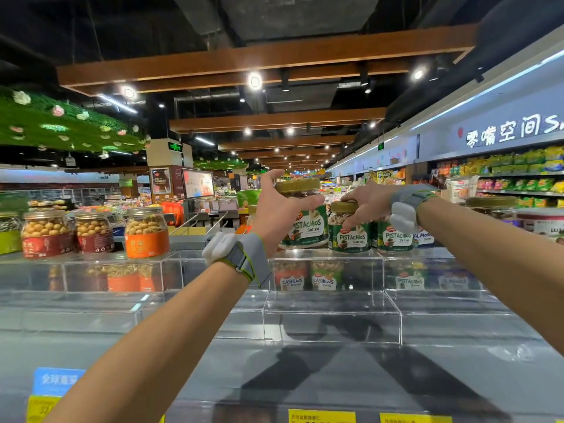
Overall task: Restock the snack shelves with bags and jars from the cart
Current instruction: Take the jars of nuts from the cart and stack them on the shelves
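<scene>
Left hand (pixel 282 206), right hand (pixel 367 203), both gripping
Left holds the taller pistachio jar (pixel 308 227); right clasps the shorter jar (pixel 351 239) by its lid (pixel 343 206).

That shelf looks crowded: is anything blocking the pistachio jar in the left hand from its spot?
Nothing visible blocks it. The left hand holds the jar at the top of the clear stand; the next pistachio jar, under the right hand, sits beside it, not beneath.
</scene>
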The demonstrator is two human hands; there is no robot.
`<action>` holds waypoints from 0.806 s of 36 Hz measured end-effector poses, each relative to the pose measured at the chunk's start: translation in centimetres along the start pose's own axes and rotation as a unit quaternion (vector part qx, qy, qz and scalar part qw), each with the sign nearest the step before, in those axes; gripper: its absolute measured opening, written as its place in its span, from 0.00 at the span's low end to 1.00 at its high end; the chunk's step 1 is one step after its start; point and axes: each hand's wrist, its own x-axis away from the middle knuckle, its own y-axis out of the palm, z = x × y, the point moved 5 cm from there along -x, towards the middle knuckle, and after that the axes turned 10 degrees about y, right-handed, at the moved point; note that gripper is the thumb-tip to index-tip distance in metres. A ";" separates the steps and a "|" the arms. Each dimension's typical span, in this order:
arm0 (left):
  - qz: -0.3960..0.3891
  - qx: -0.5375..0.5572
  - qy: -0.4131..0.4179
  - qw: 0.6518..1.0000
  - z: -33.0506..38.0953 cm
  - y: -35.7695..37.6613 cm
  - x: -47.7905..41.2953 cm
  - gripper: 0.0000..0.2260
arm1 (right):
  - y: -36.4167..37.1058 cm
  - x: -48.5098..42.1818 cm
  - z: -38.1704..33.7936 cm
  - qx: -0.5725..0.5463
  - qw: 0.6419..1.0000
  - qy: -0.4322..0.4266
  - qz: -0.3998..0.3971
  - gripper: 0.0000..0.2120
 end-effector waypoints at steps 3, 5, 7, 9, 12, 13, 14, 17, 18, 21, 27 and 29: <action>0.000 -0.007 -0.004 1.000 0.0 0.1 0.1 0.43 | -0.1 0.3 0.0 -0.002 1.000 -0.004 -0.005 0.38; 0.000 -0.007 -0.005 1.000 -0.2 0.1 0.1 0.42 | -0.3 0.9 -0.2 -0.010 1.000 -0.015 -0.002 0.36; 0.001 -0.001 -0.005 1.000 -0.5 0.1 0.1 0.40 | -0.4 1.2 -0.2 -0.016 1.000 -0.015 -0.003 0.36; -0.001 0.003 -0.007 1.000 -0.7 0.1 0.0 0.39 | -0.3 1.3 0.0 -0.021 1.000 -0.005 -0.008 0.41; -0.007 -0.002 -0.019 1.000 -0.5 0.3 0.4 0.44 | -1.2 2.0 -0.2 -0.087 0.996 -0.022 0.023 0.43; -0.011 -0.004 -0.023 1.000 -0.5 0.4 0.4 0.46 | -2.0 2.4 -0.5 -0.149 0.987 -0.045 0.051 0.41; -0.017 -0.005 -0.025 1.000 -0.5 0.5 0.4 0.48 | -2.9 3.0 -0.9 -0.220 0.970 -0.068 0.077 0.36; -0.034 -0.010 -0.012 0.999 -0.7 0.6 0.2 0.47 | -5.4 4.8 -3.0 -0.365 0.919 -0.137 0.061 0.25; -0.039 -0.012 -0.002 0.999 -0.7 0.8 0.2 0.46 | -5.7 5.3 -3.9 -0.368 0.916 -0.155 0.032 0.24; -0.054 -0.021 0.052 0.997 -0.3 1.6 0.1 0.48 | -6.0 5.8 -6.2 -0.316 0.932 -0.173 -0.030 0.23; -0.052 -0.002 0.088 0.995 0.5 2.0 0.1 0.50 | -7.1 6.1 -7.6 -0.229 0.953 -0.199 0.014 0.28; -0.052 0.001 0.096 0.994 0.5 1.8 -0.1 0.50 | -7.4 6.3 -7.6 -0.212 0.957 -0.198 0.024 0.30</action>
